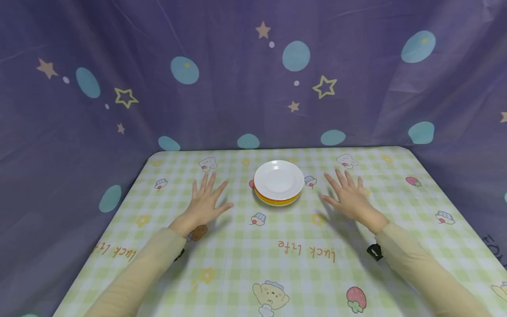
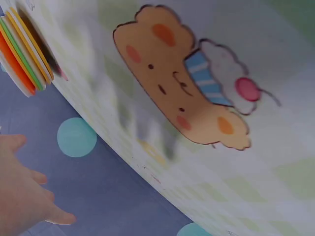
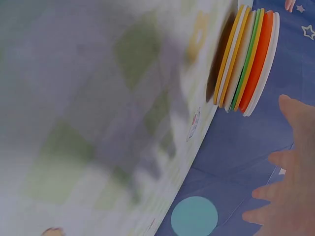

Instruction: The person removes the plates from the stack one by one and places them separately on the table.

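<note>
A stack of plates (image 1: 279,180) sits on the table between the two hands, a white plate on top. Seen edge-on in the right wrist view, the stack (image 3: 246,61) has orange, green, yellow and white rims. My left hand (image 1: 205,203) hovers left of the stack with its fingers spread, holding nothing. On the other side, my right hand (image 1: 350,198) is held over the cloth, fingers also spread and apart from the plates. The left wrist view catches the stack (image 2: 24,54) at its upper left corner.
A green and white checked cloth (image 1: 233,273) with cartoon prints covers the table. Behind it and along the sides hangs a purple curtain (image 1: 229,101) with stars and teal ovals. Dark wrist devices (image 1: 374,252) show beneath the sleeves.
</note>
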The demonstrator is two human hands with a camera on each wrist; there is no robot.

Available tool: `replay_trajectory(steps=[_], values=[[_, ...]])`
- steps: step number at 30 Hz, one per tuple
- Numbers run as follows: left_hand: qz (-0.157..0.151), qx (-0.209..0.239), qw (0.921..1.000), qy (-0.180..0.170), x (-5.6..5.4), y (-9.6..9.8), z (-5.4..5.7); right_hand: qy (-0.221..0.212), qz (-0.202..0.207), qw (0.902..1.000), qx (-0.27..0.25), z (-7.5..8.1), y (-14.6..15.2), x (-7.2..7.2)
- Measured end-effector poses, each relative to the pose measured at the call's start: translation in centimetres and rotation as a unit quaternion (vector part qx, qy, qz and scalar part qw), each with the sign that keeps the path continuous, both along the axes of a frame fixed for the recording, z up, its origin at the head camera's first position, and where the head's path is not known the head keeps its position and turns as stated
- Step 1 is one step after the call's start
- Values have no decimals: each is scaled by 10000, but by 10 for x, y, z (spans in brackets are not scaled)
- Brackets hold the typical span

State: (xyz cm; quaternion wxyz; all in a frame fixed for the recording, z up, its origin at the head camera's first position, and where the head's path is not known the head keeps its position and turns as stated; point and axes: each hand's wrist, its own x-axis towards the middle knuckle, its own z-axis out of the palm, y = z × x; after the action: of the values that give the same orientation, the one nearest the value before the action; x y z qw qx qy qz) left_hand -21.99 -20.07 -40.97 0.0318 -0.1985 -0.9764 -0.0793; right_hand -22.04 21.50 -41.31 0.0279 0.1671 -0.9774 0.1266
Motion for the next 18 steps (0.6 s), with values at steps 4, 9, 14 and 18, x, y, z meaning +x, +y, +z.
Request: replay_trajectory(steps=[4,9,14,18], values=[[7,34,10000,66,-7,5,0,-36,87,9999,-89,2,-6,-6],[-4,142,9999,95,-15,12,-1,-108,116,9995,-259,1,-14,-13],[11,306,9995,23,-23,22,-3,-164,201,9979,-594,1,-22,-20],[29,584,9983,25,-28,32,-3,-217,268,9959,-833,3,-30,-24]])
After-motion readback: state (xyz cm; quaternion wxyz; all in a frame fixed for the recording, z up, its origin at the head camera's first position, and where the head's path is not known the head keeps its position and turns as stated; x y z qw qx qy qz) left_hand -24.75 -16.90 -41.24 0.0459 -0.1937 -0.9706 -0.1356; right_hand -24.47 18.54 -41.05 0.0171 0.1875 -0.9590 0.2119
